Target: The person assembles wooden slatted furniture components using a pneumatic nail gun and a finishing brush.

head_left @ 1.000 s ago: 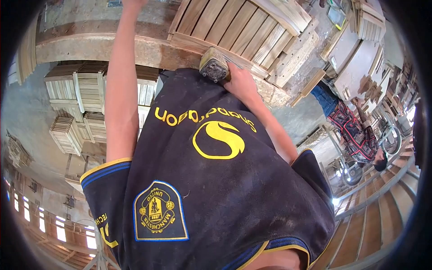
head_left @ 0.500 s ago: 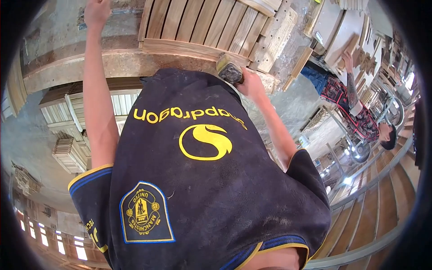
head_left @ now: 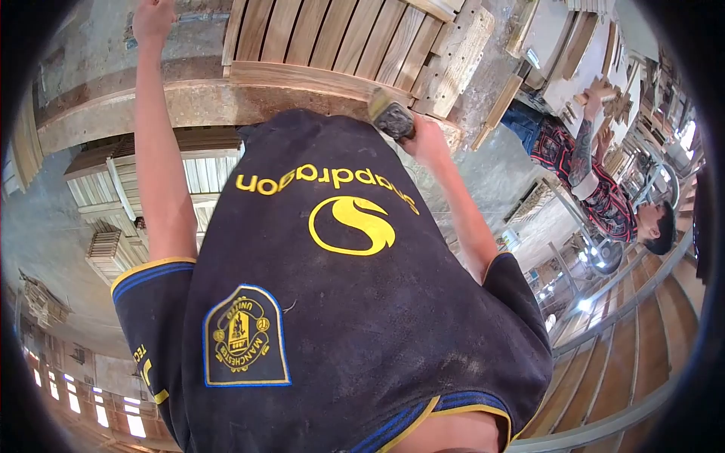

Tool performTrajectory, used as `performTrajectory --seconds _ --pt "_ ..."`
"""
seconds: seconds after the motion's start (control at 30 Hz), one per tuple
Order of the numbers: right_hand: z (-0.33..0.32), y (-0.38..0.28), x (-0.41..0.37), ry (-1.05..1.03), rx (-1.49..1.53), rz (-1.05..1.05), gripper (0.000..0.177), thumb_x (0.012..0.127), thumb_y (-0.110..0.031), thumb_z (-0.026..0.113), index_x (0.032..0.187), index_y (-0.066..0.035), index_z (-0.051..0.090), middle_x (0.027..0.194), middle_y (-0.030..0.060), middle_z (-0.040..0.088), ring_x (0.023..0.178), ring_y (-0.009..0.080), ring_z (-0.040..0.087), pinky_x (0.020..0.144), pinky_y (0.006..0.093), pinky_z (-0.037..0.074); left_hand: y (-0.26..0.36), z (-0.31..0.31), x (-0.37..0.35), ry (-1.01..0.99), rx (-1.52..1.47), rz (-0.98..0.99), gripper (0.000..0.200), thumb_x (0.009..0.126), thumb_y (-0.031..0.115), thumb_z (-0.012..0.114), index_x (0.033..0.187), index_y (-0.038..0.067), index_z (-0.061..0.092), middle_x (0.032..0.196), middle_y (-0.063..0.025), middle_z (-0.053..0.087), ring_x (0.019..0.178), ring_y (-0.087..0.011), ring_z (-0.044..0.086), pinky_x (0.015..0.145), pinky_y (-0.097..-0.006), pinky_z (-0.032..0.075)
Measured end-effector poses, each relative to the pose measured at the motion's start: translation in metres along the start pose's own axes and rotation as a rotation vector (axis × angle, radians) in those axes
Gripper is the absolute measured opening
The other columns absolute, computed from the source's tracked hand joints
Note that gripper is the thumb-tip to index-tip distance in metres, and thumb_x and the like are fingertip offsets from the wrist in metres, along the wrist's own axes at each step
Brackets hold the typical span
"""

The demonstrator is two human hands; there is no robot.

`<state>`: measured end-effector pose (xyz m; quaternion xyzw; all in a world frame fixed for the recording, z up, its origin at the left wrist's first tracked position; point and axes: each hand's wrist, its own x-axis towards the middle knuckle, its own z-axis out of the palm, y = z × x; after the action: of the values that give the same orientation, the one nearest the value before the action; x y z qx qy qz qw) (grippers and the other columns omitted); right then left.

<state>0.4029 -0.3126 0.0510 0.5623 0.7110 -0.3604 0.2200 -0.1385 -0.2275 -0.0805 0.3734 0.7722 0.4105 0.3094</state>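
My right hand [head_left: 428, 141] is closed round a dusty, dark and yellowish tool [head_left: 393, 119], beside the lower right edge of a slatted wooden panel [head_left: 321, 77]. The panel lies across the top middle, and the tool is near its front rail. Up at the top left, my left hand [head_left: 154, 24] appears closed over the grey work surface [head_left: 98, 45], away from the panel. What it may hold is too small to make out. A rough wooden board [head_left: 462, 64] with small holes adjoins the panel's right side.
A co-worker in a red and black shirt [head_left: 604, 200] stands on the right, hands at wood pieces [head_left: 619, 106] on a pale table. Stacked slatted panels [head_left: 170, 175] are below the bench edge [head_left: 196, 106] at left. A loose strip [head_left: 498, 112] lies right of my right hand.
The tool in my right hand has moved slightly right relative to the panel. My left hand has shifted slightly left. The co-worker's arms have moved, and both hands now show near the wood pieces.
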Motion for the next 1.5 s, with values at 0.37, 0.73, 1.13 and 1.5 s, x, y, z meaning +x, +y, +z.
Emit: performTrajectory --seconds 0.37,0.73,1.13,1.5 --pt "-0.01 0.051 -0.012 0.094 0.063 0.027 0.034 0.068 -0.017 0.072 0.097 -0.002 0.06 0.079 0.021 0.063 0.077 0.0379 0.062 0.069 0.041 0.05 0.006 -0.006 -0.012 0.022 -0.003 -0.053 0.025 0.086 0.036 0.058 0.087 0.015 0.073 0.051 0.0056 0.041 0.046 -0.0022 0.038 0.044 -0.0219 0.027" --pt "-0.007 0.052 -0.014 0.162 0.085 -0.015 0.042 0.067 -0.021 0.073 0.104 -0.005 0.06 0.076 0.0186 0.065 0.068 0.0338 0.064 0.064 0.0403 0.051 0.0 -0.008 -0.011 0.004 -0.038 -0.071 0.028 0.088 0.035 0.056 0.089 0.012 0.072 0.051 0.004 0.043 0.045 -0.0038 0.041 0.044 -0.0234 0.031" --pt "-0.078 0.152 0.015 0.39 1.172 0.403 0.009 0.079 -0.012 0.059 0.079 -0.004 0.054 0.057 0.0027 0.047 0.043 0.0143 0.046 0.04 0.0306 0.04 0.019 -0.01 -0.017 -0.029 0.022 -0.093 0.029 0.086 0.034 0.054 0.085 0.011 0.072 0.051 0.0015 0.047 0.047 -0.0074 0.047 0.048 -0.0258 0.037" --pt "-0.052 0.31 0.089 0.24 1.417 0.618 0.028 0.079 -0.028 0.059 0.095 -0.006 0.063 0.064 0.0065 0.057 0.053 0.0192 0.055 0.056 0.0347 0.047 0.092 -0.024 -0.011 -0.721 1.079 -0.154 0.032 0.088 0.031 0.05 0.089 0.003 0.065 0.068 -0.0079 0.058 0.066 -0.0183 0.057 0.061 -0.0328 0.045"
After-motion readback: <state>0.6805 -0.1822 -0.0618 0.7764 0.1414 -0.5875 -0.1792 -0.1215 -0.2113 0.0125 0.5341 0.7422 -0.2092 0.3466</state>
